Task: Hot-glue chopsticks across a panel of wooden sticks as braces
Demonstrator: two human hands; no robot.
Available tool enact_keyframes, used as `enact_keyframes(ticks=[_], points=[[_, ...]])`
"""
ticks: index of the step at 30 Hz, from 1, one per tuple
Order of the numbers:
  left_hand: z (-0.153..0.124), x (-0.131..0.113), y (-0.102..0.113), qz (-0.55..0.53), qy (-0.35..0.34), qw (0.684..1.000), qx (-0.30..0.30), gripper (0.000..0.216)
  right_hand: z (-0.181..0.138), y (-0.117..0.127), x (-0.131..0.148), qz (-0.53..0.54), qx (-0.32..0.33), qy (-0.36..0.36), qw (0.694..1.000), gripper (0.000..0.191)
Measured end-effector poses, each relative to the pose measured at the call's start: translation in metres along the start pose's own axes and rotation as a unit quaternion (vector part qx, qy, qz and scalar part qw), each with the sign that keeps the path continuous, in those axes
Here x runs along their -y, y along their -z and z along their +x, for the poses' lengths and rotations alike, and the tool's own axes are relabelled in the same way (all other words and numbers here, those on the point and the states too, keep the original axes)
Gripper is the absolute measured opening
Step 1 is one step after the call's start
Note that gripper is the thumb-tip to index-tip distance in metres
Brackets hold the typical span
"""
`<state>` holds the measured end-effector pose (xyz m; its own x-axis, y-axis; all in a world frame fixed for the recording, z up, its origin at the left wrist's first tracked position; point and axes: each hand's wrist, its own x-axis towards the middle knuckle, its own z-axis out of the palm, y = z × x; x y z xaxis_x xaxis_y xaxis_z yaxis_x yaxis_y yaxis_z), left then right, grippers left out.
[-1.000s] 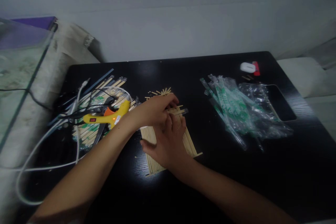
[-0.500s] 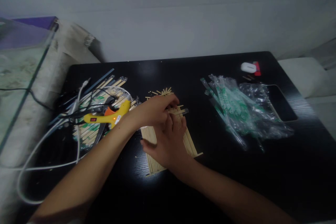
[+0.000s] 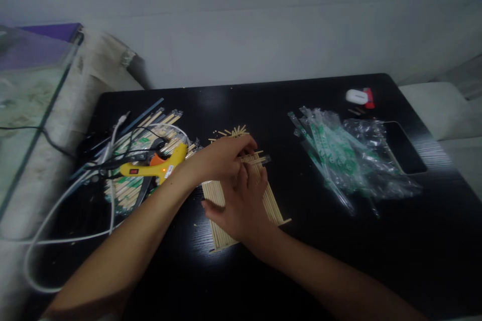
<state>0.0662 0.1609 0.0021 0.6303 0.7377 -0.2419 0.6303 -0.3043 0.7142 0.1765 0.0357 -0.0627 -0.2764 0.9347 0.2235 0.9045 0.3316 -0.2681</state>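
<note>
A flat panel of chopsticks (image 3: 273,205) laid side by side rests on the black table, with a stick across its near edge. My right hand (image 3: 244,208) lies on the panel, its fingers spread and the thumb out to the left. Crossing above it, my left hand (image 3: 224,156) is curled at the panel's far part. From under the left hand's fingers a pair of chopsticks (image 3: 258,161) sticks out to the right, with clear plastic at the end. The left fingertips are partly hidden, and so is the middle of the panel.
On the left, a yellow glue gun (image 3: 165,168) with a lit switch lies on wrapped chopsticks (image 3: 126,193), among white and black cables (image 3: 112,160). Short stick pieces (image 3: 238,130) lie behind the panel. To the right are plastic wrappers (image 3: 335,153), a phone (image 3: 406,148) and a white case (image 3: 356,97).
</note>
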Motion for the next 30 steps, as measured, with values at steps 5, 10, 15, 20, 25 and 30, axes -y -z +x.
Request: enact_keyframes(ticks=[5, 10, 15, 20, 25, 30], points=[[-0.0005, -0.0018, 0.0011, 0.002, 0.005, 1.000, 0.004, 0.056, 0.0001, 0.0019, -0.0002, 0.002, 0.001, 0.002, 1.000, 0.076], [-0.0007, -0.0026, 0.0013, 0.007, 0.008, 1.000, 0.004, 0.056, -0.0009, -0.0006, 0.0007, 0.006, 0.011, -0.005, 1.000, 0.079], [-0.0001, -0.0030, 0.0013, 0.001, 0.003, 1.000, 0.002, 0.054, -0.0012, -0.0016, 0.0009, 0.011, 0.004, -0.008, 1.000, 0.077], [-0.0004, -0.0035, 0.0012, 0.007, 0.009, 1.000, 0.003, 0.055, 0.0000, 0.0014, 0.0005, 0.009, 0.005, 0.000, 1.000, 0.075], [-0.0003, -0.0004, 0.0005, 0.002, 0.003, 1.000, 0.002, 0.056, 0.0009, 0.0021, 0.0006, 0.007, 0.010, -0.005, 1.000, 0.076], [-0.0005, 0.0008, 0.0008, -0.001, 0.001, 1.000, 0.001, 0.057, -0.0002, 0.0007, 0.0007, 0.007, 0.003, -0.003, 1.000, 0.077]])
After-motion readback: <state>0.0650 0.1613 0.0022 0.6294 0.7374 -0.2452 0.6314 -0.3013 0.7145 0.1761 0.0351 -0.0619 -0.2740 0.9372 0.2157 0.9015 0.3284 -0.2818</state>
